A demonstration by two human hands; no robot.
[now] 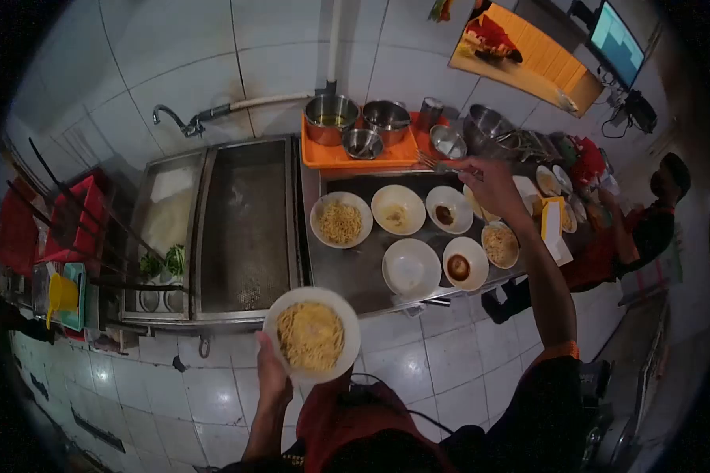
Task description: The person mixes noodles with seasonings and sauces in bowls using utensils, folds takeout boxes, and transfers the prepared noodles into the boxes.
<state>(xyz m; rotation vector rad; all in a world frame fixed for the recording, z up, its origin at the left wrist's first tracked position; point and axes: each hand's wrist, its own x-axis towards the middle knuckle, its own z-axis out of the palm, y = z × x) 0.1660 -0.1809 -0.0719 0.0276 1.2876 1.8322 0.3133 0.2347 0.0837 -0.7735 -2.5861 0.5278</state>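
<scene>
My left hand (271, 372) grips the rim of a white bowl of noodles (311, 331), held in front of my body past the counter's front edge. Over the back of the counter, my right hand (491, 184) is closed on a fork (434, 162), its tines pointing left towards the orange tray (335, 158). Below the fork stand several white bowls: one with noodles (341, 221), one with a little pale sauce (398, 211), and one with dark sauce (448, 211). Nearer me are an almost bare bowl (412, 269) and a bowl with brown sauce (465, 264).
Metal pots (331, 117) stand on the orange tray. Left of the counter is a steel basin (248, 229), with a tap (183, 122) on the wall and greens (173, 260) beside it. A co-worker (639, 229) stands at the right end, near more bowls.
</scene>
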